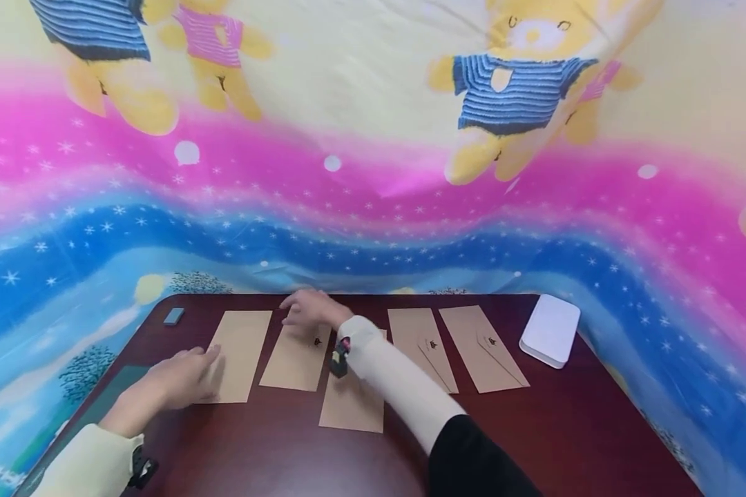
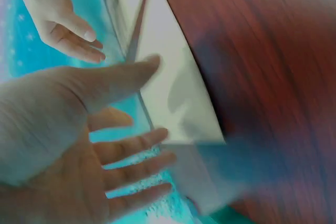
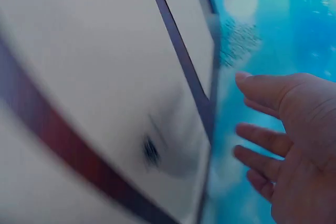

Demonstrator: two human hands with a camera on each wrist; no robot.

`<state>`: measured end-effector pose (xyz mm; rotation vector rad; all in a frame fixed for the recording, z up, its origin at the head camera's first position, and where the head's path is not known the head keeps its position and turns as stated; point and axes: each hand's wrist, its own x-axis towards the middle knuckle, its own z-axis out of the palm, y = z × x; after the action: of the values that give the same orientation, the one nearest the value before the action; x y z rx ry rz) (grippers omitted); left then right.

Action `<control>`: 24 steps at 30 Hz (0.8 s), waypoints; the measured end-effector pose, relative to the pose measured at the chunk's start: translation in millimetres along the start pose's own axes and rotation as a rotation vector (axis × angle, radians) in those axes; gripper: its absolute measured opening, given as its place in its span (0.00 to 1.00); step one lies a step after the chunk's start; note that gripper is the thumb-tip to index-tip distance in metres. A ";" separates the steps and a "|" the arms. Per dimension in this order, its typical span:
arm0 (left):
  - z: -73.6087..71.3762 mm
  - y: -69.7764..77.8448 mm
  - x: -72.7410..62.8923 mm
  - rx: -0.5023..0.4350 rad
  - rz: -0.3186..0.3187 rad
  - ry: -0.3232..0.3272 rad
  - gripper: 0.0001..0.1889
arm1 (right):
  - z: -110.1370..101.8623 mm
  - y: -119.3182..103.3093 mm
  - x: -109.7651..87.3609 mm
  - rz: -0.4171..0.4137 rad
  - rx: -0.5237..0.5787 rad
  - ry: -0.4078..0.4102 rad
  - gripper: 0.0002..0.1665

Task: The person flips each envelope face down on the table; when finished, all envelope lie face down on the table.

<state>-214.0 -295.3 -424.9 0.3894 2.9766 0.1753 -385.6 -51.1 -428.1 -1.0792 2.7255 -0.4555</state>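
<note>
Several brown paper envelopes lie in a row on the dark red-brown table. At the left end is a plain envelope [image 1: 242, 359], and my left hand [image 1: 177, 379] is at its left edge. The left wrist view shows that hand's thumb and fingers [image 2: 131, 145] spread apart, holding nothing. My right hand [image 1: 311, 308] is over the far end of the second envelope [image 1: 292, 366], which bears a small dark print. In the right wrist view, its fingers [image 3: 262, 156] are loosely bent with nothing between them. Under my right forearm lies a third envelope [image 1: 351, 407], partly hidden.
Right of my forearm lie two more envelopes, one nearer [image 1: 410, 331] and one farther right [image 1: 472, 338], with flap lines and dark prints. A white box [image 1: 550, 328] stands at the right back corner. A small blue-grey block [image 1: 174, 316] sits back left. A patterned cloth [image 1: 360, 207] hangs behind the table.
</note>
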 end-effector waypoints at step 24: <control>21.5 67.2 40.0 -0.057 0.183 0.026 0.18 | 6.5 67.8 -27.6 0.319 0.025 0.080 0.32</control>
<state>-232.5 -218.1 -441.9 0.6576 2.9512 0.2846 -407.1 13.3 -456.1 -0.6132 2.8799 -0.4877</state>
